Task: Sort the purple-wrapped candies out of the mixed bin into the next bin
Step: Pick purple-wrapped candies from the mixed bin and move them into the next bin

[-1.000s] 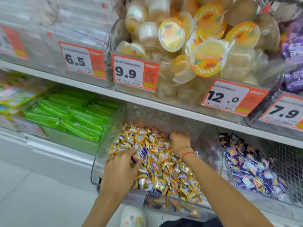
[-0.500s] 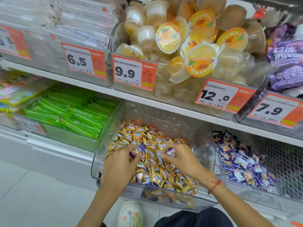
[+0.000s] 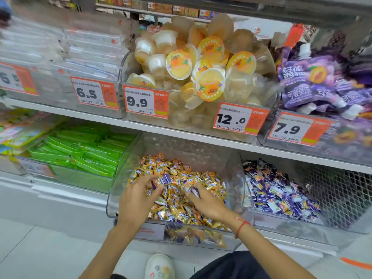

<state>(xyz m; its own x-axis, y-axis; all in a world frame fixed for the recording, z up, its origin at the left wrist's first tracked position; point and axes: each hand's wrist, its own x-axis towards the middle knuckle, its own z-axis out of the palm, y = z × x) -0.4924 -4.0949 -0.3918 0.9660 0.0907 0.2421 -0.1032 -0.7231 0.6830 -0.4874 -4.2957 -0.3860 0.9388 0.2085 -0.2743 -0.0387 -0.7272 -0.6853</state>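
head view: in the mixed bin (image 3: 112,206) my left hand (image 3: 138,200) pinches a purple-wrapped candy (image 3: 164,178); my right hand (image 3: 207,202) pinches another purple candy (image 3: 194,191), next bin (image 3: 302,226) beside.

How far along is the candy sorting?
Done: the next bin already holds a pile of mostly purple candies. In hand: both hands are in the mixed bin; the left hand pinches a purple candy, and the right hand holds another. Left: purple wrappers still dot the gold pile.
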